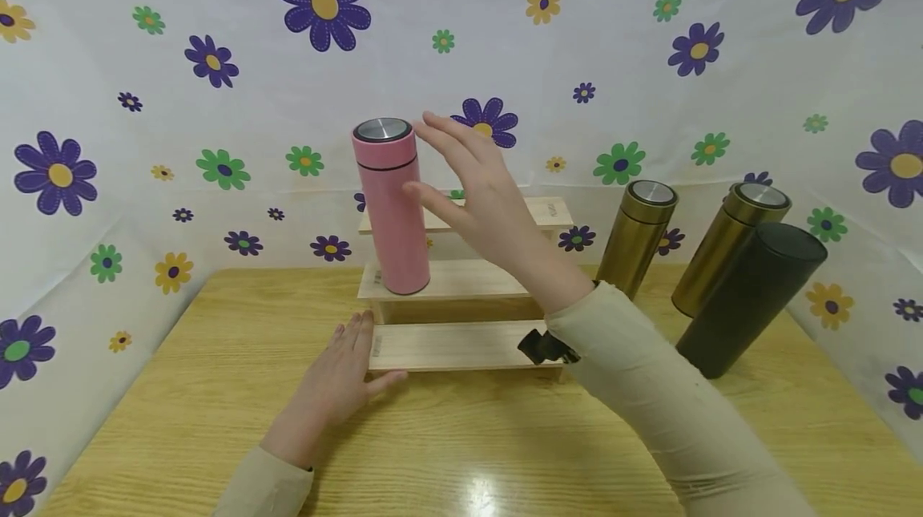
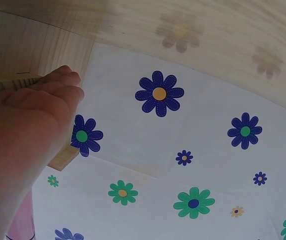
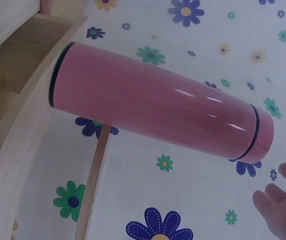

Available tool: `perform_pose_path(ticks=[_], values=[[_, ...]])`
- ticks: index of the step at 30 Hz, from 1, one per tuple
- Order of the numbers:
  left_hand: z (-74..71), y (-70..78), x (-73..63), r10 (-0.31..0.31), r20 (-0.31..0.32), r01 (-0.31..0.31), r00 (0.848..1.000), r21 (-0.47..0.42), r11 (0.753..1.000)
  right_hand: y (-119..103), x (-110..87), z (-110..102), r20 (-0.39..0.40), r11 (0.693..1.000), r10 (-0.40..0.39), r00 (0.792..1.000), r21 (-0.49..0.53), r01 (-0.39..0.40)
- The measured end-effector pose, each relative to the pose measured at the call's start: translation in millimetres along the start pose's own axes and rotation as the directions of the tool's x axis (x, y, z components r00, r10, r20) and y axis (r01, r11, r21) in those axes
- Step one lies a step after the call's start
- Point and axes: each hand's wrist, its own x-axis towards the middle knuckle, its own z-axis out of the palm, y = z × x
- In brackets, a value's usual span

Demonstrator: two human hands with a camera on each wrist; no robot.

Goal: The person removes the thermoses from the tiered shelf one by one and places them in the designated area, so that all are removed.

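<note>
A pink thermos flask (image 1: 392, 216) with a steel-topped lid stands upright at the left end of the middle tier of a wooden step rack (image 1: 447, 345). My right hand (image 1: 479, 192) is raised beside it, fingers spread and nearly straight, with the fingertips close to the flask's upper right side. In the right wrist view, a gap shows between the fingers (image 3: 283, 200) and the lid end of the flask (image 3: 158, 102). At the rack's lower left end my left hand (image 1: 339, 377) lies with straight fingers against the bottom tier, its thumb along the front edge.
Two gold flasks (image 1: 638, 236) (image 1: 728, 248) and a black flask (image 1: 750, 300) stand on the wooden table (image 1: 461, 437) right of the rack, near my right forearm. A white cloth (image 1: 461, 84) with printed flowers hangs behind and at both sides.
</note>
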Motion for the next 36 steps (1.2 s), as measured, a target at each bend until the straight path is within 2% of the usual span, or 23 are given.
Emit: perform_pose_path(ticks=[4,10,16,18,20,30,36], values=[[-0.4,-0.4,0.0,-0.003,-0.001,0.003,1.0,0.002,1.0,-3.5,15.0,8.7,0.067,0.997,0.069,0.995,0.022,-0.07],[-2.3,0.3,0.0,-0.004,-0.001,0.004,1.0,-0.016,1.0,-3.4,28.5,20.1,0.154,0.987,0.148,0.977,0.041,-0.156],[-3.0,-0.5,0.0,0.005,-0.009,-0.005,1.0,-0.006,1.0,-1.6,34.5,27.6,0.234,0.954,0.275,0.933,0.056,-0.295],[-2.8,-0.9,0.0,0.007,-0.01,-0.007,1.0,-0.004,1.0,-1.5,35.3,29.0,0.24,0.943,0.297,0.924,0.08,-0.324],[-2.6,-1.0,0.0,0.007,-0.009,-0.007,1.0,-0.002,1.0,-1.9,35.8,29.6,0.235,0.938,0.303,0.923,0.096,-0.333],[-2.0,0.1,-0.6,0.011,-0.004,-0.011,1.0,0.001,1.0,-2.2,29.8,29.3,0.178,0.948,0.258,0.95,0.144,-0.285],[-1.3,-0.2,-0.9,0.025,-0.011,-0.024,1.0,0.01,1.0,-3.3,17.3,24.6,0.086,0.956,0.223,0.971,0.173,-0.235]])
